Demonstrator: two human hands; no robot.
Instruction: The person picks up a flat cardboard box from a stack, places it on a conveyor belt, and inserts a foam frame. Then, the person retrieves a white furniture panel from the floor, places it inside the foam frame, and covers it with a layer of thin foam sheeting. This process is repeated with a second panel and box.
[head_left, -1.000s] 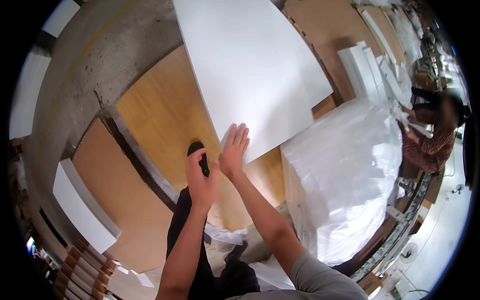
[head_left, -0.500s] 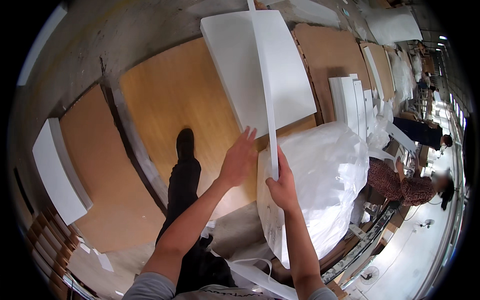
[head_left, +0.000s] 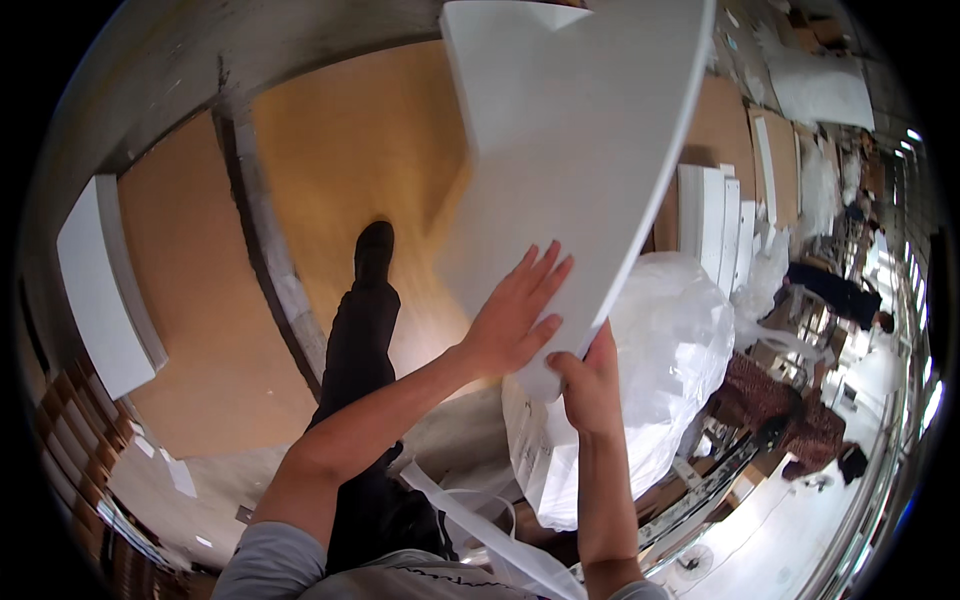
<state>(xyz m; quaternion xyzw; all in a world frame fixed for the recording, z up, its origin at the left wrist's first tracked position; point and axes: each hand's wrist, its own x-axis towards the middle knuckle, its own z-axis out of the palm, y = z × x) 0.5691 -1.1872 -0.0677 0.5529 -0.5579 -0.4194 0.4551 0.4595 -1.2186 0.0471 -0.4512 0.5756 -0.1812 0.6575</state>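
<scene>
A large white panel (head_left: pixel 590 160) is tilted up in front of me, its broad face turned to the left. My right hand (head_left: pixel 592 385) grips its near corner, thumb on the face and fingers round the edge. Flat against that face, fingers spread, rests my left hand (head_left: pixel 515 315). Behind the held panel, at the top, part of a white panel stack (head_left: pixel 470 80) shows on a wood-coloured board (head_left: pixel 350 140). My foot in a black shoe (head_left: pixel 374 252) is on that board.
A sheet-wrapped bundle in clear plastic (head_left: pixel 660 350) sits to the right. More white panels (head_left: pixel 705 215) stand beyond it. At left, a brown board (head_left: pixel 195 290) bears a white panel stack (head_left: pixel 105 290). Two people (head_left: pixel 790 400) are at the far right.
The panel has swung from nearly edge-on to showing its broad face, its far end moving right. My left hand has moved right, from beside the panel onto its face.
</scene>
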